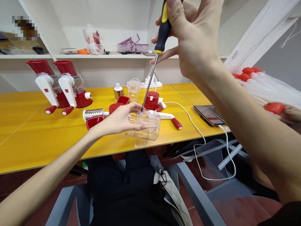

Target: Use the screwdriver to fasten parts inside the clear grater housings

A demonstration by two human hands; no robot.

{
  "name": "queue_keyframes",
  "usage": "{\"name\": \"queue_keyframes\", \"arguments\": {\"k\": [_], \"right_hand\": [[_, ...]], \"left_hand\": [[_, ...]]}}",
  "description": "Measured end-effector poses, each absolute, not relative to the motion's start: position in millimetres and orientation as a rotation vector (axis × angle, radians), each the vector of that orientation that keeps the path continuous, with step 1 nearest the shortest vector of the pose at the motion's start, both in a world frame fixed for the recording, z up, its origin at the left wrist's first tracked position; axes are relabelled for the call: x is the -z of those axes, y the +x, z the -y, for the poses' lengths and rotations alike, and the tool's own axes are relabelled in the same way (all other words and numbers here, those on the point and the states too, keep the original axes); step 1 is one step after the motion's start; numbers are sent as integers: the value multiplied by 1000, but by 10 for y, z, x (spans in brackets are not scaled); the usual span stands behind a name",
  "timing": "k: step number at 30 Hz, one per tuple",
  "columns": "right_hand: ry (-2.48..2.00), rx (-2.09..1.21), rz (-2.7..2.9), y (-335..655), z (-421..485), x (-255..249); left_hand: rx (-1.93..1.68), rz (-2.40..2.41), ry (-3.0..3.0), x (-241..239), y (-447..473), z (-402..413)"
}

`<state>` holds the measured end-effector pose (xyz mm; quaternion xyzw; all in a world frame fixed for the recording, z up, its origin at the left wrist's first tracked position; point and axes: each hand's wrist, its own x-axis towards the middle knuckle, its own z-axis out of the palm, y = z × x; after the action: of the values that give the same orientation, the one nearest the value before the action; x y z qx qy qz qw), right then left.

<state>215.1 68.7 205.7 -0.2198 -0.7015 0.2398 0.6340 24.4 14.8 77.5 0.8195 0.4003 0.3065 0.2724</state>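
My right hand is raised at the top and closed around the black and yellow handle of a screwdriver. Its long shaft slants down, and the tip meets the rim area of a clear plastic grater housing; whether a screw sits there is too small to tell. My left hand grips this housing from the left, thumb in front and fingers behind, near the table's front edge. Behind the housing lie a white crank with a red handle and a red base. A metal grater drum and a red hopper lie to the left.
Two assembled red and white rotary graters stand at the back left. Another clear housing and a power strip are behind. A phone with a white cable lies right. Another person's hand holds a red part at far right.
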Motion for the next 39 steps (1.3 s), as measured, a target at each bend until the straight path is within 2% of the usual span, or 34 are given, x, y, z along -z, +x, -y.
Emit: {"name": "queue_keyframes", "arguments": {"k": [6,10,14,19,26,32,39], "right_hand": [[-397,-560,1718,2090,-616,-2028],[-197,-705,1967,2067,-650,-2083],[-265,-836,1944,2006,-655,-2121],[-469,-691,1650,1951,-642,-2077],[-494,-609,1447,1935,-742,-2010],[-531,-594,1494,2089,-911,-1954],[-363,-451,1562,2161,-952,-1932]], "left_hand": [[-817,-1061,2221,-795,244,-144],[-789,-1072,2204,-804,264,-143],[-827,-1133,2182,-756,304,-99],[-952,-1286,2151,-651,407,14],[-1036,-1363,2119,-584,475,91],[-1059,-1384,2095,-567,470,91],[-1055,-1523,2065,-580,550,171]]}}
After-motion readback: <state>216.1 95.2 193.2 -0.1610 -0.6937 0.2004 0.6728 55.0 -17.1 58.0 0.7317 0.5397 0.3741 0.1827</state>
